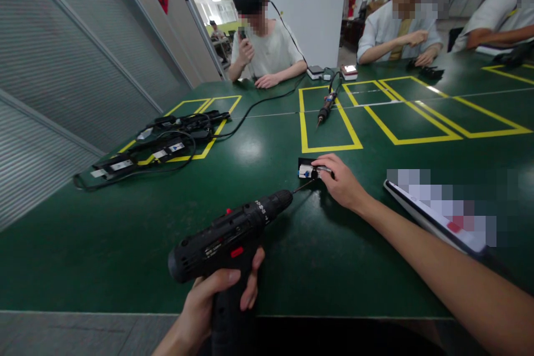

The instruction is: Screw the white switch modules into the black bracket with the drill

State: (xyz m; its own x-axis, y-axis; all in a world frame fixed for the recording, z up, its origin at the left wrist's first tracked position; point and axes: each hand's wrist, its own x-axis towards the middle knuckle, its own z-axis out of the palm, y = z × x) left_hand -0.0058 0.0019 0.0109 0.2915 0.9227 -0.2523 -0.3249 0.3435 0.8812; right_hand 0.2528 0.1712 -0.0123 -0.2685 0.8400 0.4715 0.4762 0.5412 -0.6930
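There's a big green desk (125, 256), black drill (229, 233) slanting over its near edge, left hand (202, 295) fingers wrapped round the grip (232, 311), right hand (341, 181) fingers clamped on a little black-and-white block (306, 171) further in, skinny bit (304, 185) right beside it.

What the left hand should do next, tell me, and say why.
Probably the left hand should align the bit of the drill with the small part before driving it: the bit slants and ends close to the right hand holding that part; whether it touches the part is unclear.
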